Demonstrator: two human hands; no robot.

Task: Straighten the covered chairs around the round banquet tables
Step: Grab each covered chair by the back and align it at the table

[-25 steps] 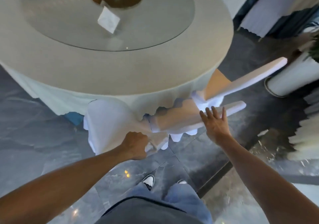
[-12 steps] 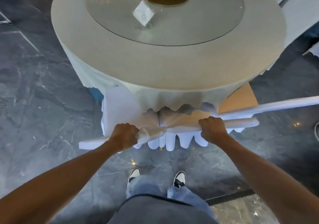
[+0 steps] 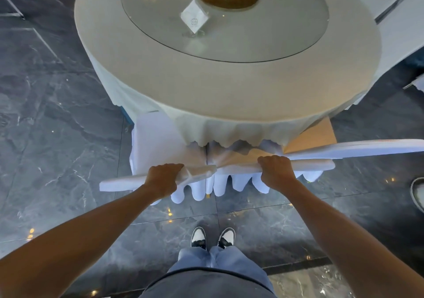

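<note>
Two white-covered chairs stand side by side at the near edge of the round banquet table [image 3: 229, 95]. My left hand [image 3: 164, 179] grips the top of the left chair's back [image 3: 121, 184]. My right hand [image 3: 276, 171] grips the top of the middle chair's back [image 3: 316, 165]. Both seats are pushed under the hanging tablecloth. A third covered chair's back [image 3: 358, 147] lies just behind, to the right, with its tan seat [image 3: 316, 134] partly showing.
A glass turntable [image 3: 224, 19] with a folded white card [image 3: 195, 18] sits on the table. More white-covered chairs [image 3: 399, 29] stand at the far right. A white pot rim [image 3: 416, 194] is at the right edge. My feet [image 3: 213, 238] stand on dark marble floor.
My right hand went from resting flat on the middle chair back to gripping it. The view swung so both chair backs now lie level and square to the table's edge.
</note>
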